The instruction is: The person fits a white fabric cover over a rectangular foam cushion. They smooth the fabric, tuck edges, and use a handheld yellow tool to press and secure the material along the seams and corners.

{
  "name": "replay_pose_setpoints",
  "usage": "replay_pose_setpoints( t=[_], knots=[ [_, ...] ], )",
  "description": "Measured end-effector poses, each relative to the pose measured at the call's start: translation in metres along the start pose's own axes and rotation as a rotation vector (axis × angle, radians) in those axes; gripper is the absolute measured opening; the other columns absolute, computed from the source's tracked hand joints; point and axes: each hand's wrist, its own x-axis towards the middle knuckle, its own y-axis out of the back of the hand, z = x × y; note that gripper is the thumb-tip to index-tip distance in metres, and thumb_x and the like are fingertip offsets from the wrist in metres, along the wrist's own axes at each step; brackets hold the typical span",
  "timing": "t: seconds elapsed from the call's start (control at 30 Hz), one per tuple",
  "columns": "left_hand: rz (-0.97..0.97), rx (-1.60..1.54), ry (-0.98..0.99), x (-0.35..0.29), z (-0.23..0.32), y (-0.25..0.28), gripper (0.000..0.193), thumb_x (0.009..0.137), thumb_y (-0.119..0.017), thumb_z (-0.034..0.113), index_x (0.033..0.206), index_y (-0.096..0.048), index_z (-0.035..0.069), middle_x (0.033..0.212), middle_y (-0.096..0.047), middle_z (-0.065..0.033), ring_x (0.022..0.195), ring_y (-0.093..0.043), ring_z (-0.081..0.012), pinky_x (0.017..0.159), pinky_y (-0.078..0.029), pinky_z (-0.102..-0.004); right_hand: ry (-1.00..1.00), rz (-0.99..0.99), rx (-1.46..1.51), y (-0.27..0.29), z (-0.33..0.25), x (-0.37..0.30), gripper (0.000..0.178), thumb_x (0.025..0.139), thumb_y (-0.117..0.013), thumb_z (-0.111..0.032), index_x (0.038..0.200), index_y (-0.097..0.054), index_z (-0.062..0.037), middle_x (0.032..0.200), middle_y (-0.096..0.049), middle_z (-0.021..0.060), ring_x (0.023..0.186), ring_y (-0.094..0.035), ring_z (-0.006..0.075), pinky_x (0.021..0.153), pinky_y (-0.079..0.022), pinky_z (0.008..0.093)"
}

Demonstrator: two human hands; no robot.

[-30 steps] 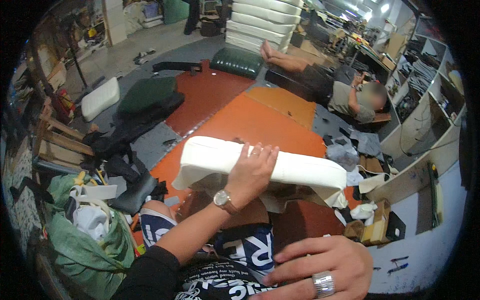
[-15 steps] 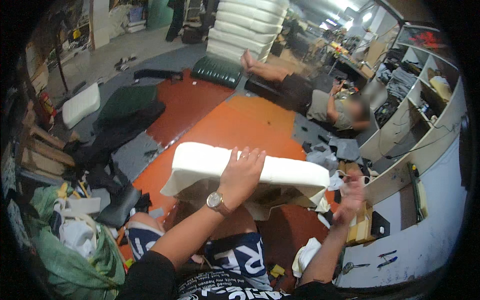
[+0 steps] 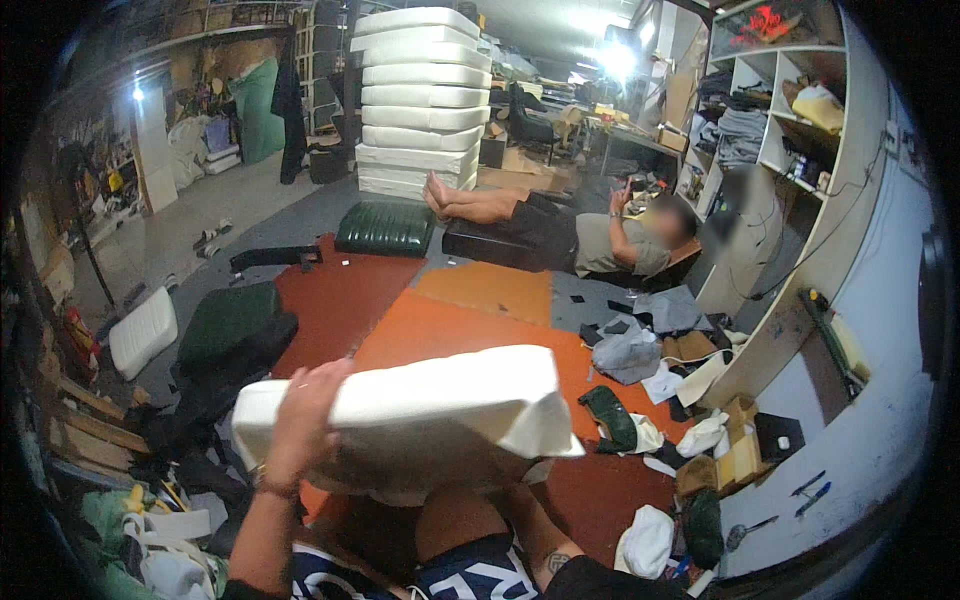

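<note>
A thick white seat cushion (image 3: 450, 392) is held over my lap, its long edge facing up. Its right end sits a little higher, and a loose flap of the white cover hangs off that corner. My left hand (image 3: 308, 425) grips the cushion near its left end, fingers over the top edge. From the lower right my right forearm (image 3: 540, 535) reaches beneath the cushion; the cushion hides that hand, so its fingers cannot be seen.
A tall stack of white cushions (image 3: 425, 100) stands at the back. A person (image 3: 610, 240) lies on the floor near shelving (image 3: 795, 170). A dark green cushion (image 3: 385, 229) rests by the stack. Scraps and a grey bundle (image 3: 626, 352) litter the right; a green sack (image 3: 105, 515) stands lower left.
The cushion has moved left and tilted. My left hand has gone from its middle to its left end. My right hand, earlier apart at the right, has gone under the cushion. The view has shifted.
</note>
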Motion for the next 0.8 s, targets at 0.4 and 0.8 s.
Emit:
replay_pose_setpoints(
  t=[0.4,0.8],
  knots=[
    [0.454,-0.344,0.375,-0.087,-0.038,0.039,0.077,0.088,-0.081,0.05,0.142,-0.062,-0.001,0.139,-0.069,-0.0198,0.126,-0.068,-0.0373,0.112,-0.048,-0.0452,0.444,-0.105,-0.024,-0.037,-0.042,0.001,0.022,0.098,-0.059,-0.024,0.107,-0.078,-0.0175,0.115,-0.078,0.0071,0.107,-0.075,0.0314,0.094,-0.059,0.0458],
    [0.575,-0.348,0.333,-0.088,-0.051,0.034,0.06,0.085,-0.084,0.023,0.139,-0.069,0.002,0.135,-0.073,-0.0172,0.125,-0.069,-0.034,0.112,-0.049,-0.0419,0.167,-0.053,-0.003,-0.075,-0.046,0.089,0.056,0.085,-0.08,-0.031,0.13,-0.063,-0.001,0.126,-0.068,0.0177,0.117,-0.065,0.0399,0.101,-0.05,0.0509]
  ],
)
